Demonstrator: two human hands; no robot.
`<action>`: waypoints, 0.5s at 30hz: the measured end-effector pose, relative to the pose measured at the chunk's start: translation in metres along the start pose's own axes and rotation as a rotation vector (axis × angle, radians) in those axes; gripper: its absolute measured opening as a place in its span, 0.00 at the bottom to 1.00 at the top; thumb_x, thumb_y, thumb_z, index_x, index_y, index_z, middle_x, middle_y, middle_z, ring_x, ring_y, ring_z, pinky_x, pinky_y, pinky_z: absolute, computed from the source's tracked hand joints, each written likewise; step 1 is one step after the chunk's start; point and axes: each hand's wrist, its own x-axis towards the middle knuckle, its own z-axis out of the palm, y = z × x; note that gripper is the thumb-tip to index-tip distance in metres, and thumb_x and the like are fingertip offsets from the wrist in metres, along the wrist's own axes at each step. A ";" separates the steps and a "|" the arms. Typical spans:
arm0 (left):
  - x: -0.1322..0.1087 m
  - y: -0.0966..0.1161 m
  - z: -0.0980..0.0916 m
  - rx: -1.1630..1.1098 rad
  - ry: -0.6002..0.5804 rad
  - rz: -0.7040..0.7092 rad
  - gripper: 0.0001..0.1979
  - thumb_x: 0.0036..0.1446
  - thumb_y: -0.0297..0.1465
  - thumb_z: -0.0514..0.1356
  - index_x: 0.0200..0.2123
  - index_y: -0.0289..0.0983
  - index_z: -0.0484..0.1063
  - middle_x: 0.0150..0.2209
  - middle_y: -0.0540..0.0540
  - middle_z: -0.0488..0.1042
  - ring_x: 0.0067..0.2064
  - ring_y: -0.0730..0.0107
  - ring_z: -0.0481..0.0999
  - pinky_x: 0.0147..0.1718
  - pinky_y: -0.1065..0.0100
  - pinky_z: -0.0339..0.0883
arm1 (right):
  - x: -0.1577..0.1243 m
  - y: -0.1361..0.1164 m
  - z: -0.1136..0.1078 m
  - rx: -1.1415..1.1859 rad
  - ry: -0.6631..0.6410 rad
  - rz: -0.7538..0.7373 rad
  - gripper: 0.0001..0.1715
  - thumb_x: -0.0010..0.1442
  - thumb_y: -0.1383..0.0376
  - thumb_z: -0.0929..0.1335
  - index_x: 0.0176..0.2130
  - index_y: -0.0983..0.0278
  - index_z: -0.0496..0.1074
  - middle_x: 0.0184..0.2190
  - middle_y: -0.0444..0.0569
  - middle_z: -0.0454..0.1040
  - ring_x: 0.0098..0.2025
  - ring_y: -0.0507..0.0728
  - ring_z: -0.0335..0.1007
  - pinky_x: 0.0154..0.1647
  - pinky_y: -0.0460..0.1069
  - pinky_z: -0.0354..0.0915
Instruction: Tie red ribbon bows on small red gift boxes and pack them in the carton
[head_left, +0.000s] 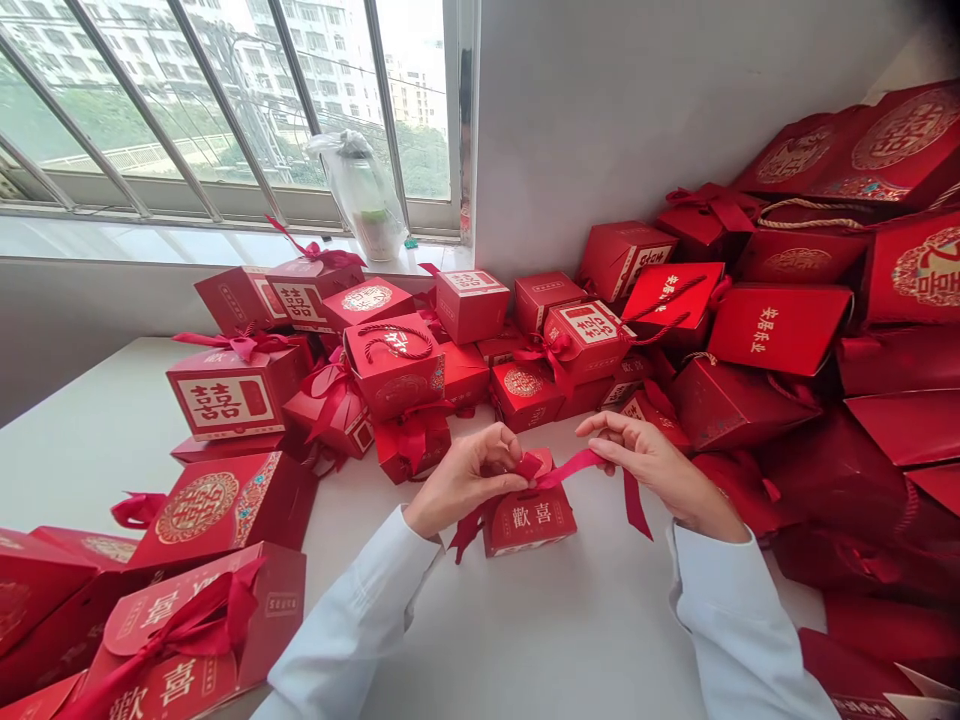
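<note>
The small red box [531, 517] stands on the table [525, 640], out from the far edge. Thumb and fingers of the left hand [469, 478] pinch the ribbon [570, 470] at the box's top; the right hand [656, 462] grips it farther along, a tail hanging below. Red boxes [397, 388] crowd the far edge just behind, a heap of bags and boxes [780, 330] blocks the right side, and tied boxes [217, 515] sit toward the left edge

The head camera looks forward and down, seemingly near the table [570, 630].
</note>
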 end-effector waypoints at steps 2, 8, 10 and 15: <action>0.000 -0.001 0.003 -0.029 0.044 0.005 0.10 0.53 0.29 0.63 0.34 0.35 0.62 0.29 0.51 0.72 0.31 0.74 0.72 0.31 0.73 0.63 | -0.006 -0.005 -0.002 0.012 -0.054 0.017 0.15 0.58 0.56 0.67 0.41 0.63 0.69 0.27 0.42 0.65 0.27 0.51 0.60 0.31 0.47 0.61; -0.002 0.002 0.011 0.047 0.117 -0.091 0.12 0.50 0.29 0.64 0.36 0.34 0.65 0.29 0.48 0.73 0.34 0.68 0.75 0.32 0.72 0.64 | -0.021 -0.018 -0.001 0.142 -0.183 0.078 0.16 0.59 0.60 0.68 0.47 0.61 0.67 0.24 0.40 0.63 0.26 0.50 0.61 0.31 0.47 0.60; -0.002 0.003 0.012 0.077 0.125 -0.120 0.11 0.50 0.31 0.64 0.35 0.33 0.67 0.30 0.46 0.75 0.33 0.67 0.75 0.32 0.71 0.65 | -0.021 -0.018 0.002 0.172 -0.207 0.078 0.18 0.58 0.60 0.68 0.48 0.60 0.67 0.25 0.41 0.64 0.27 0.51 0.62 0.31 0.47 0.60; -0.003 0.005 0.009 0.036 0.084 -0.129 0.09 0.49 0.32 0.65 0.31 0.31 0.73 0.31 0.44 0.77 0.32 0.69 0.75 0.32 0.71 0.66 | -0.012 -0.010 0.004 0.174 -0.114 0.048 0.19 0.58 0.58 0.68 0.47 0.61 0.67 0.27 0.42 0.65 0.28 0.51 0.62 0.33 0.47 0.61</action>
